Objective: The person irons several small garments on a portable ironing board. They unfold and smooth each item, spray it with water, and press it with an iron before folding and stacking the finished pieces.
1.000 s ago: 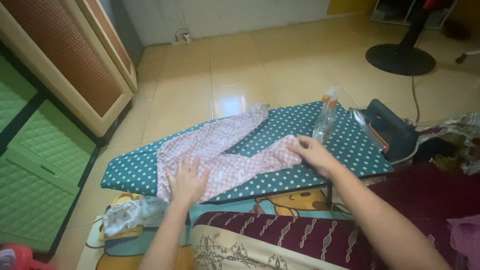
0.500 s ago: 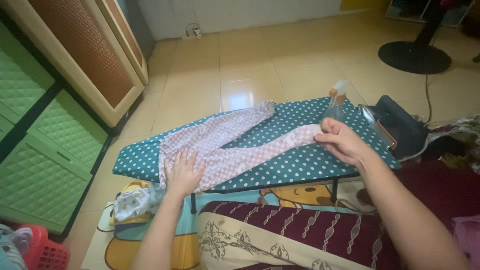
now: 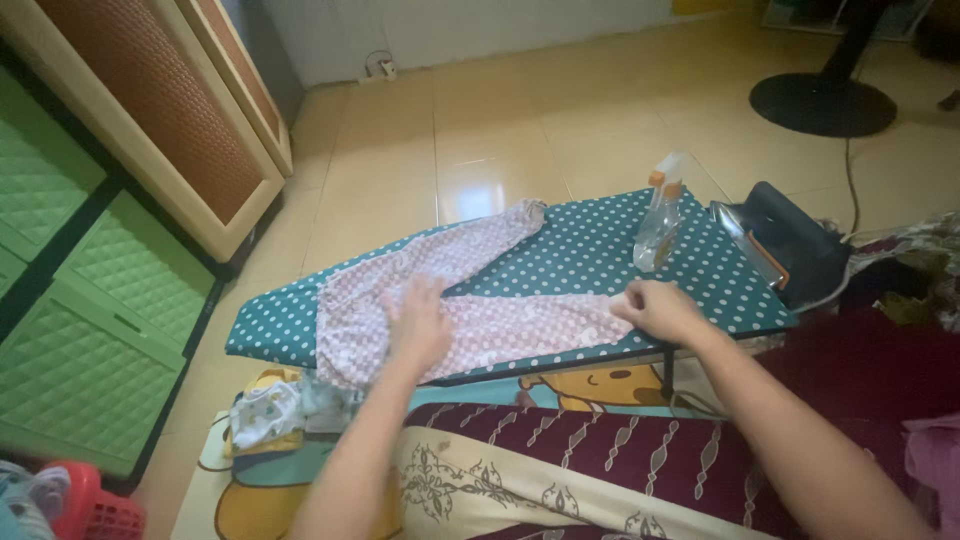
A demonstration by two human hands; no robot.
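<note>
Two hands: both of yours lie on one garment, well apart from each other.
Left hand (image 3: pixel 420 322): your palm presses flat on the cloth near its middle, fingers stretched and slightly spread, clamped on nothing.
Right hand (image 3: pixel 660 308): your fingers curl together over the end of the nearer leg, at the board's near edge; whether they pinch the hem you cannot tell.
Pink trousers (image 3: pixel 440 290): small, soft, thin cotton with a fine pale print, spread in a V on the board, one leg running to the far edge, the other along the near edge.
Ironing board (image 3: pixel 590 250): low and tapered, its padded cover teal with white dots, on dark metal legs.
Spray bottle (image 3: pixel 660 215): clear plastic, slim, with an orange collar, upright on the board beyond your right hand.
Iron (image 3: pixel 780 245): dark, wedge-shaped, shiny soleplate showing, just beside the board's wide end.
Floor (image 3: pixel 520 120): glossy cream tiles.
Folded clothes (image 3: pixel 275 412): a small heap below the board's left end.
</note>
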